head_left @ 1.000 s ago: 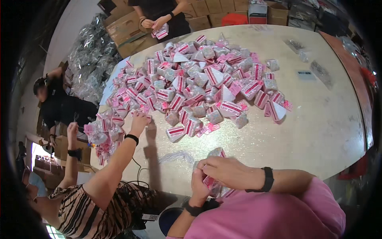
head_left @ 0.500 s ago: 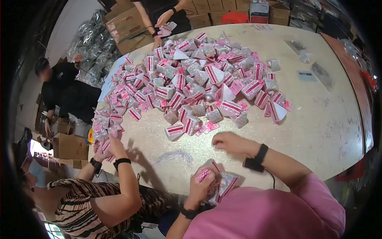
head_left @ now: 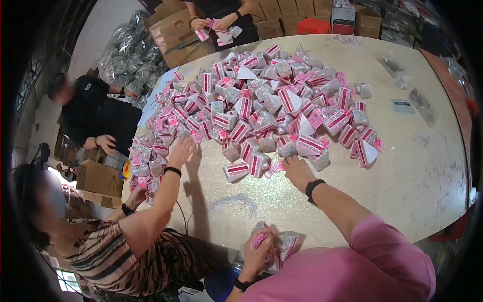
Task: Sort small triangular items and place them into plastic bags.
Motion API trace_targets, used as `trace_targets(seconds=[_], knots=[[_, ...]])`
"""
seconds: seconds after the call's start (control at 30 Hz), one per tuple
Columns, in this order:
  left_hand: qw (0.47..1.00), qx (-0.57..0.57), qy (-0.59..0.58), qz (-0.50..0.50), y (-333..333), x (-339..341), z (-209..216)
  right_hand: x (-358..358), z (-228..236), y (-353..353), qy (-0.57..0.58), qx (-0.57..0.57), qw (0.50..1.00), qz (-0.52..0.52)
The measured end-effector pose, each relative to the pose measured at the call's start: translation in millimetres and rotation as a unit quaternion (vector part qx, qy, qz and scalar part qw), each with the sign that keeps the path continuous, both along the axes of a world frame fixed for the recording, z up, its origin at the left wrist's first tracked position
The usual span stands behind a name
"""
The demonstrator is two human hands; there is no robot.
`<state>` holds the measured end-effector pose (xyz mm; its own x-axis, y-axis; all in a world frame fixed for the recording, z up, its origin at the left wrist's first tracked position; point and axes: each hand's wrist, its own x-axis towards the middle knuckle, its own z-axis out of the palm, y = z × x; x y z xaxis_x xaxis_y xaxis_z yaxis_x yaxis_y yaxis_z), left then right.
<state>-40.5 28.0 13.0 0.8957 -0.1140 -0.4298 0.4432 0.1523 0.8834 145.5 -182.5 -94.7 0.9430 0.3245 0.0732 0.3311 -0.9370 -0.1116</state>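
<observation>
At the lower middle, my left hand (head_left: pixel 256 255) is closed around clear bags of glittery, cake-slice-shaped packs (head_left: pixel 289 242), with a pink tag (head_left: pixel 259 240) showing by the thumb. How many packs it holds is partly hidden by the hand and my body. My right hand (head_left: pixel 299 173) reaches across to the near edge of a big pile of similar packs (head_left: pixel 243 107). Its fingers look apart and bent down beside a pink tag (head_left: pixel 274 170) and a pearly pack (head_left: pixel 287 147). The fingertips are partly hidden.
The pale table (head_left: pixel 392 166) carries a small grey device (head_left: pixel 403 106) and clear bags (head_left: pixel 421 105) on the right. A co-worker in stripes (head_left: pixel 126 251) reaches into the pile's left side. Another person's hands (head_left: pixel 216 25) hold packs at the far edge. Cartons (head_left: pixel 101 178) stand left.
My right hand has moved forward from bare tabletop to the pile's near edge. My left hand keeps its packs. The striped co-worker's hand has reached further over the pile; the far person has lifted packs.
</observation>
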Motion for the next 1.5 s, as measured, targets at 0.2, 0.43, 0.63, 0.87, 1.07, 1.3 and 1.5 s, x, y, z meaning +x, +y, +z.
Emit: trace_targets(seconds=[0.2, 0.43, 0.63, 0.87, 1.07, 1.3, 1.5], knots=[[1.000, -0.007, -0.028, 0.013, -5, 6, 7, -15, -7, -15, -0.124, -0.042, 0.991, 0.028], [0.998, -0.050, -0.039, 0.016, -8, 19, -1, -50, -9, -32, -0.102, -0.098, 0.983, 0.114], [0.996, -0.047, -0.072, -0.007, -13, 25, 3, -63, 9, -45, -0.046, 0.018, 0.997, 0.058], [0.995, -0.042, -0.085, -0.007, -9, 24, -1, -61, -10, -48, -0.017, -0.022, 1.000, 0.008], [0.996, -0.059, -0.063, 0.006, -11, 23, -1, -64, 11, -64, 0.070, 0.158, 0.985, 0.001], [0.984, -0.167, -0.039, 0.045, -20, 31, 10, -72, 90, -64, -0.043, 0.318, 0.946, 0.044], [0.980, -0.070, -0.186, -0.030, -10, 50, -2, -112, 185, -86, 0.004, 0.252, 0.956, 0.152]])
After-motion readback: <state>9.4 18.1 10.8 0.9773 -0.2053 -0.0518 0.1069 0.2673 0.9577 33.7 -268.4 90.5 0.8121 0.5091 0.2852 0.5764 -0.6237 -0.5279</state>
